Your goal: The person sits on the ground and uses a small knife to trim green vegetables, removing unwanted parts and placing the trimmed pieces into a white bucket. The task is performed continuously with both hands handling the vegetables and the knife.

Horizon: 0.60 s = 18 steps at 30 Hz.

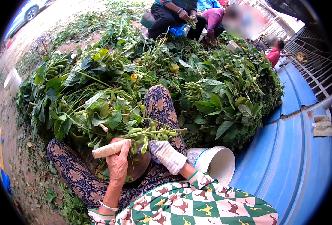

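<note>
My left hand [117, 165] is closed around a pale, thick cylindrical piece [109, 149] that looks like a handle; its far end is lost among the leaves. My right hand [168, 155], in a whitish knitted glove, is closed at a green bean stalk [162, 132] hung with plump pods, its fingertips partly covered by them. The stalk lies crosswise just above both hands. Beneath them, between my patterned trouser legs, sits a brownish basin [140, 167], mostly hidden. A big heap of leafy bean plants [98, 86] rises in front of me.
At my right a white bucket [222, 163] lies tilted beside blue corrugated sheeting [274, 161]. Another white bucket [12, 81] stands at the far left. Beyond the heap, people crouch, one with hands [186, 15] on greenery. A metal rack [316, 56] borders the right.
</note>
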Each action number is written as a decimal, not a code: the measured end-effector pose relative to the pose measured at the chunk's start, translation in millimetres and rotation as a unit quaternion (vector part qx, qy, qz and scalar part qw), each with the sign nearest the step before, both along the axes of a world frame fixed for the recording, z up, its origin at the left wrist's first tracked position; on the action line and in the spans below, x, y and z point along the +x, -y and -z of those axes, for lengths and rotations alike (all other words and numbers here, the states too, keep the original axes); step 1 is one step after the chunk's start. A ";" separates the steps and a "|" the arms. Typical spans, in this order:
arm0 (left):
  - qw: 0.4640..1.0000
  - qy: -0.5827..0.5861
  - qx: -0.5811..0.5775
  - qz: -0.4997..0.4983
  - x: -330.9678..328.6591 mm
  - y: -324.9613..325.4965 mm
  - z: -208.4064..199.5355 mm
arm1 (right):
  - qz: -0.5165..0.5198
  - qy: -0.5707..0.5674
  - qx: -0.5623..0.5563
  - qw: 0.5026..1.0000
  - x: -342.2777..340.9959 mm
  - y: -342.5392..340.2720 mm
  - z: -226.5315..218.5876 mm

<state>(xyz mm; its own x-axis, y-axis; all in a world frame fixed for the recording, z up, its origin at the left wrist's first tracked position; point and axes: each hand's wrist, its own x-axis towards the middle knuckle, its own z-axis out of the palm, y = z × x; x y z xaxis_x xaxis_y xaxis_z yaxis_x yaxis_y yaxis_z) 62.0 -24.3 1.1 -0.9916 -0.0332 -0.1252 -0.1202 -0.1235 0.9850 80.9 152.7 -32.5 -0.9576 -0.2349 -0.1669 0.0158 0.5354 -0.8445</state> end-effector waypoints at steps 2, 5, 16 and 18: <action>0.999 0.014 0.036 0.017 0.4 0.8 -1.3 | 0.002 -0.193 0.072 0.979 -3.9 0.8 12.0; 0.994 0.041 0.097 0.011 0.1 1.1 -4.5 | -0.020 -0.084 0.020 0.996 -8.0 1.1 -2.4; 0.998 0.027 0.036 0.035 1.7 -4.1 -10.0 | 0.091 0.216 -0.143 0.961 -7.4 17.2 -47.4; 0.995 0.030 0.078 0.056 0.9 1.3 -11.0 | 0.048 0.136 -0.054 0.988 -8.1 19.2 -57.0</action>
<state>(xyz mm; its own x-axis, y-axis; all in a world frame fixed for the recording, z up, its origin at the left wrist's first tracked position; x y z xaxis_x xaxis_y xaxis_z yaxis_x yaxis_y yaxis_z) 63.0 -25.6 12.0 -0.9788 0.1007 -0.1785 -0.1989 -0.2567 0.9458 72.8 133.4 24.5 -0.8994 -0.1756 -0.4002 0.2963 0.4282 -0.8537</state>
